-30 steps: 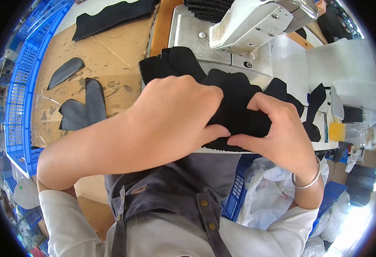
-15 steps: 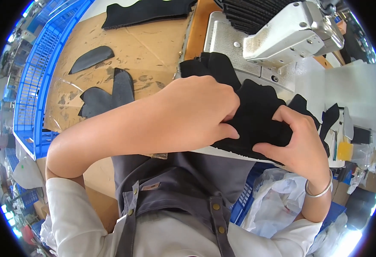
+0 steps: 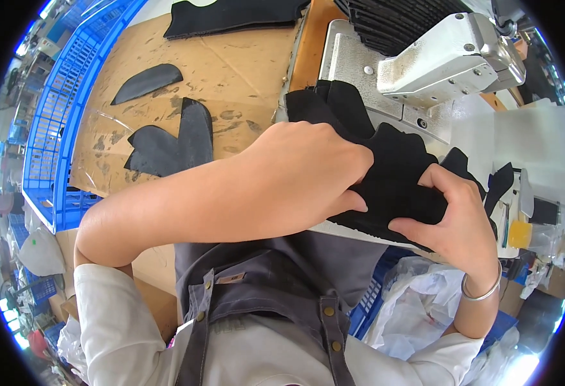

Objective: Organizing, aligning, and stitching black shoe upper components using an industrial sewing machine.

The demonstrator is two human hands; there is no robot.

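A black fabric piece (image 3: 398, 167) with a wavy cut edge lies before me at the front of the sewing machine's bed. My left hand (image 3: 321, 167) reaches across from the left with its fingers curled over the piece's left side, thumb pointing right along it. At the right side, my right hand (image 3: 459, 215) grips the same fabric, index finger bent on top and thumb pressed near the front edge. The left fingertips are partly hidden behind the hand. Another black piece (image 3: 340, 106) lies just beyond my left hand.
The white sewing machine arm (image 3: 433, 61) stands at the back right, beside a stack of black pieces (image 3: 395, 26). Dark cut pieces (image 3: 166, 151) rest on a cardboard sheet (image 3: 244, 71) at the left. A blue crate (image 3: 63, 122) borders it; a plastic-lined bin (image 3: 414, 302) is below right.
The whole view has shifted slightly, so the table and machine sit a little farther right. Both hands keep nearly the same hold on the fabric piece.
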